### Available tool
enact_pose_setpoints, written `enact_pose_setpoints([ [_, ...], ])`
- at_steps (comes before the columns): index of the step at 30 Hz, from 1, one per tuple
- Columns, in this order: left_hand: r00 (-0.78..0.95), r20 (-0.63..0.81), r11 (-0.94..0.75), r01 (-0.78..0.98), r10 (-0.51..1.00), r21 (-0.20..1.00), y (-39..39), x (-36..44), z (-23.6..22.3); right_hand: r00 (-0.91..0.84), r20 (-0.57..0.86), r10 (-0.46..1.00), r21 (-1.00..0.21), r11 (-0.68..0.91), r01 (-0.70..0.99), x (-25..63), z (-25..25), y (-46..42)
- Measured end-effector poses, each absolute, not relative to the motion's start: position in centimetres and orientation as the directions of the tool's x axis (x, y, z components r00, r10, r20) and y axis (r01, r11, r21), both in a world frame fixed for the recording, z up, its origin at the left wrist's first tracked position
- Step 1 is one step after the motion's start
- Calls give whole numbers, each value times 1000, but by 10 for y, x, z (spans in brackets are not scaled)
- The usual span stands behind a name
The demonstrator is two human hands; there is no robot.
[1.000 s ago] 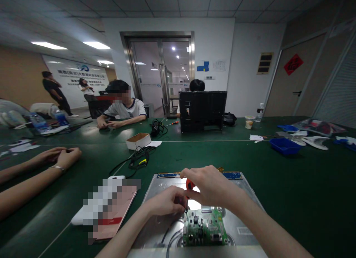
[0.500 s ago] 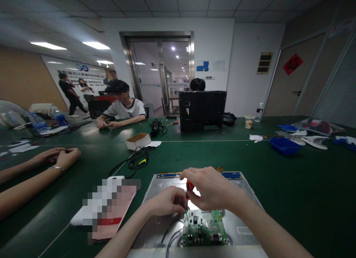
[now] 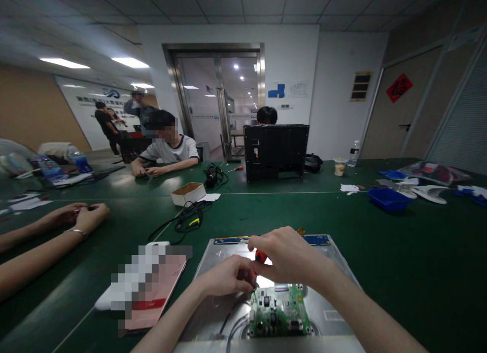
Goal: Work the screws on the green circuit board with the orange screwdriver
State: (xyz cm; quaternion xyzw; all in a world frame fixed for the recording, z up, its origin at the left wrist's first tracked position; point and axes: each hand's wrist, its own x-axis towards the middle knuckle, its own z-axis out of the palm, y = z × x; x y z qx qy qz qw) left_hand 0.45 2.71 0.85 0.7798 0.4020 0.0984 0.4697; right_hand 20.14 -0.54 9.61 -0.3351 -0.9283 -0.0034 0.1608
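My right hand (image 3: 283,256) is closed round the red handle of a screwdriver (image 3: 261,255), which stands nearly upright. Just left of it, my left hand (image 3: 234,277) is closed, fingertips pinched at the screwdriver's lower shaft. The tip comes down at the upper left corner of a green circuit board (image 3: 279,312); fingers partly hide the contact. That board sits on the back of a silver metal display panel (image 3: 331,292). A narrow blue board (image 3: 317,240) runs along the panel's far edge, and grey cables (image 3: 234,325) lie left of the green board.
Left of the panel lie a pink booklet (image 3: 163,292) and a white object, partly blurred out. Black cables (image 3: 186,218) and a small open box (image 3: 188,193) are beyond. A black monitor housing (image 3: 276,152), a blue tray (image 3: 390,198) and a co-worker's hands (image 3: 85,218) are around the table.
My right hand has turned slightly on the screwdriver handle, with its fingers shifted a little. My left hand stays almost where it was. People in the background have moved.
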Motion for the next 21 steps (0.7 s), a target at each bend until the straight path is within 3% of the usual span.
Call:
enact_pose_setpoints([
  [13,702,-174,-248,455,690,855,32,0,-3,-774,290,563,-191,826,530,203,100,-10],
  [21,692,-229,-156,446,685,881,33,1,-5,-719,306,624,-137,776,616,200,97,-8],
])
